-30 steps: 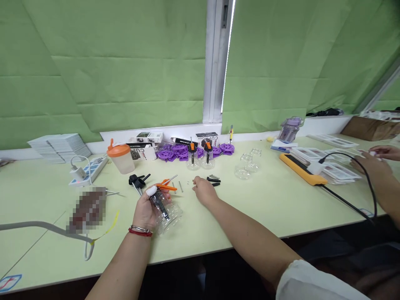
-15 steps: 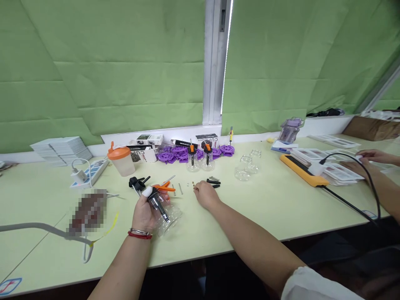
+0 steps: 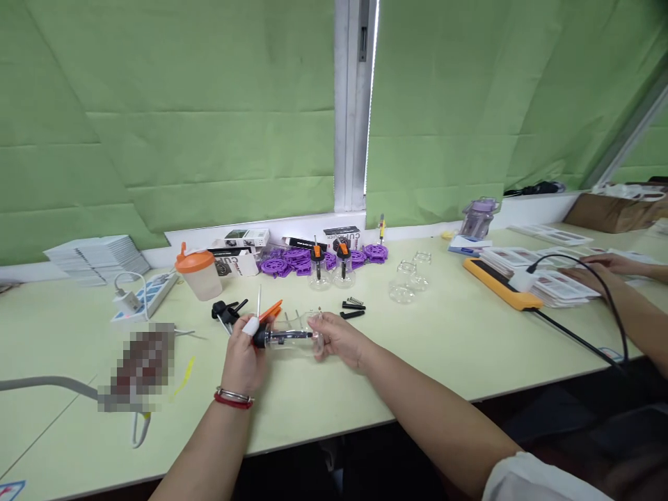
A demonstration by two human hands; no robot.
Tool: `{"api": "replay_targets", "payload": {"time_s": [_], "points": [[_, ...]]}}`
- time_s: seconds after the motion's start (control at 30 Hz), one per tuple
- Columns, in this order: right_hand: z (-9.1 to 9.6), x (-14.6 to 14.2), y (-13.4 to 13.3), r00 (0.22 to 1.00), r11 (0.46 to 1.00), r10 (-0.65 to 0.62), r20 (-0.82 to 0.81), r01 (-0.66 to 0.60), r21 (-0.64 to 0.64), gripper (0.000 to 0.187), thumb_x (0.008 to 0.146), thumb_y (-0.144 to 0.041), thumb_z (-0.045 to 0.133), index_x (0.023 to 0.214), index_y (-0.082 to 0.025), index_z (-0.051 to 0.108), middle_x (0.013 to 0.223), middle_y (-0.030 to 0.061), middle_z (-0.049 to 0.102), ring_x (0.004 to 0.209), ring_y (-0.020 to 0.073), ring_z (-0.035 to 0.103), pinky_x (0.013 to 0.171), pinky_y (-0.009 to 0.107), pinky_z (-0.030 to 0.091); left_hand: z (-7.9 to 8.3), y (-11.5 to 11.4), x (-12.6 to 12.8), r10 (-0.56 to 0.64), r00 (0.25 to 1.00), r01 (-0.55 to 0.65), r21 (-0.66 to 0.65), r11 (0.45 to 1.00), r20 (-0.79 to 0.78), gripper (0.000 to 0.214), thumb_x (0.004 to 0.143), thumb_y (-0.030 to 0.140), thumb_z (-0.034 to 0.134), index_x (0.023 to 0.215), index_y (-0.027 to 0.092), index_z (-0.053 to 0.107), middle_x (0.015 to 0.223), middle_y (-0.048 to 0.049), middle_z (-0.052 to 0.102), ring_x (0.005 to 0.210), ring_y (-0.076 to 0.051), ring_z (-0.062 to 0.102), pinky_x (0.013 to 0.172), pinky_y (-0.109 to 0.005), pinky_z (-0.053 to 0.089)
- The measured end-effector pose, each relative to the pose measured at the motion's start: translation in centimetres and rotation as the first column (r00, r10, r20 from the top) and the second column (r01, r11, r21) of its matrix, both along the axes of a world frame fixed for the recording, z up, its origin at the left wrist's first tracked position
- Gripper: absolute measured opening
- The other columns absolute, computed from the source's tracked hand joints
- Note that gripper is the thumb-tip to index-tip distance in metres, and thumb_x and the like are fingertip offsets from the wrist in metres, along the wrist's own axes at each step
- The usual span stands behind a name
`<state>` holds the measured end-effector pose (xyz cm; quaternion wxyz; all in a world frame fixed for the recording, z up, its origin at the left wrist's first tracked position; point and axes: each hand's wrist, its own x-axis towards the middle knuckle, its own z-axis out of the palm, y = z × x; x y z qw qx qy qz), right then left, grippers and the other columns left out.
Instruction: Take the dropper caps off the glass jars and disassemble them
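A clear bottle (image 3: 295, 342) with a black pump top and a dark tube inside lies sideways between my hands. My left hand (image 3: 245, 355), with a white cover on one finger, is closed around its black top. My right hand (image 3: 337, 337) grips the wide base end. A tiny brass-coloured bit shows by its fingertips, too small to make out. Behind the bottle lie an orange lever (image 3: 271, 310) and some thin metal pins. Black pump parts (image 3: 225, 311) rest to the left; black tube pieces (image 3: 353, 314) and a spring (image 3: 355, 301) lie to the right.
Two bottles with orange-and-black tops (image 3: 343, 268) stand at the back before purple plastic parts (image 3: 275, 267). Clear empty bottles (image 3: 403, 292) are right of them. An orange-lidded cup (image 3: 202, 278) and power strip (image 3: 156, 289) stand left. At right, another person's hands touch printed cards (image 3: 561, 289).
My right hand has moved left and down from the small brass bits to the bottle's base. The bottle has swung from slanting to nearly level.
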<state>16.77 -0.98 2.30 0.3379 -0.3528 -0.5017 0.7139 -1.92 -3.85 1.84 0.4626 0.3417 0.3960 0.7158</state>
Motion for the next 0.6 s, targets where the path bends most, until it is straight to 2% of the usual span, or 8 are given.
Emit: {"api": "replay_targets", "payload": {"time_s": [0.1, 0.2, 0.3, 0.33, 0.37, 0.4, 0.53, 0.6], "points": [[0.2, 0.2, 0.2, 0.997, 0.994, -0.069, 0.028, 0.066, 0.084, 0.05, 0.07, -0.056, 0.068, 0.099, -0.02, 0.049, 0.083, -0.0004, 0.051, 0.061, 0.0107, 0.054, 0.053, 0.026, 0.049, -0.4, -0.1, -0.1, 0.038, 0.952, -0.068, -0.086, 0.994, -0.305, 0.034, 0.08, 0.049, 0.061, 0.071, 0.017, 0.057, 0.055, 0.0018, 0.055, 0.045, -0.01, 0.05, 0.04, -0.019, 0.037], [0.7, 1.0, 0.1, 0.987, 0.938, -0.093, 0.128, 0.044, 0.343, 0.06, 0.067, -0.049, 0.073, 0.116, -0.024, 0.049, 0.103, 0.0044, 0.051, 0.082, 0.0158, 0.058, 0.066, 0.03, 0.052, -0.4, -0.2, -0.1, 0.039, 0.892, -0.112, -0.138, 0.984, -0.45, 0.04, 0.079, 0.055, 0.058, 0.065, 0.018, 0.055, 0.043, 0.005, 0.042, 0.033, -0.008, 0.036, 0.031, -0.019, 0.025], [1.3, 2.0, -0.1, 0.984, 0.696, -0.051, 0.171, -0.088, 0.712, 0.069, 0.061, -0.038, 0.08, 0.123, -0.027, 0.052, 0.126, 0.0074, 0.045, 0.115, 0.0223, 0.048, 0.1, 0.039, 0.04, 0.0, -0.2, -0.1, -0.018, 0.913, -0.085, -0.234, 0.968, -0.407, 0.044, 0.077, 0.06, 0.057, 0.061, 0.02, 0.049, 0.042, 0.0047, 0.04, 0.03, -0.008, 0.034, 0.029, -0.02, 0.023], [1.4, 2.1, -0.1, 0.985, 0.613, -0.033, 0.169, -0.113, 0.782, 0.073, 0.06, -0.036, 0.081, 0.125, -0.027, 0.051, 0.133, 0.0078, 0.04, 0.124, 0.0236, 0.042, 0.106, 0.039, 0.033, 0.1, -0.2, -0.1, -0.023, 0.922, -0.081, -0.252, 0.964, -0.385, 0.046, 0.077, 0.062, 0.056, 0.061, 0.02, 0.048, 0.042, 0.0048, 0.04, 0.03, -0.007, 0.032, 0.029, -0.02, 0.023], [1.4, 2.3, 0.0, 0.987, 0.577, -0.012, 0.162, -0.125, 0.807, 0.079, 0.059, -0.036, 0.082, 0.129, -0.028, 0.048, 0.138, 0.0082, 0.036, 0.13, 0.0246, 0.036, 0.109, 0.04, 0.029, 0.1, -0.2, -0.1, -0.016, 0.929, -0.085, -0.254, 0.964, -0.37, 0.046, 0.076, 0.063, 0.056, 0.06, 0.02, 0.048, 0.042, 0.0049, 0.039, 0.029, -0.007, 0.032, 0.029, -0.02, 0.023], [1.2, 2.3, 0.1, 0.99, 0.599, 0.0, 0.143, -0.115, 0.792, 0.084, 0.06, -0.039, 0.081, 0.135, -0.029, 0.043, 0.141, 0.009, 0.033, 0.132, 0.0253, 0.034, 0.108, 0.041, 0.03, 0.1, -0.1, 0.0, 0.0, 0.931, -0.094, -0.24, 0.966, -0.364, 0.046, 0.076, 0.062, 0.057, 0.061, 0.02, 0.049, 0.042, 0.0051, 0.039, 0.03, -0.007, 0.032, 0.029, -0.02, 0.023], [0.4, 2.2, 0.8, 0.983, 0.898, -0.006, 0.185, -0.076, 0.434, 0.076, 0.078, -0.062, 0.056, 0.142, -0.027, 0.032, 0.133, 0.0149, 0.043, 0.109, 0.0262, 0.055, 0.08, 0.039, 0.051, -0.3, -0.1, 0.1, 0.066, 0.91, -0.138, -0.149, 0.979, -0.409, 0.042, 0.075, 0.058, 0.062, 0.064, 0.018, 0.054, 0.045, 0.005, 0.04, 0.033, -0.007, 0.035, 0.031, -0.02, 0.025], [0.4, 2.4, 1.0, 0.964, 0.919, 0.009, 0.266, -0.113, 0.377, 0.069, 0.078, -0.061, 0.057, 0.136, -0.026, 0.041, 0.125, 0.0141, 0.049, 0.094, 0.0234, 0.06, 0.071, 0.037, 0.052, -0.4, 0.0, 0.2, 0.072, 0.903, -0.146, -0.145, 0.979, -0.424, 0.04, 0.074, 0.056, 0.064, 0.064, 0.018, 0.054, 0.046, 0.0048, 0.041, 0.034, -0.007, 0.035, 0.031, -0.019, 0.025]]}}
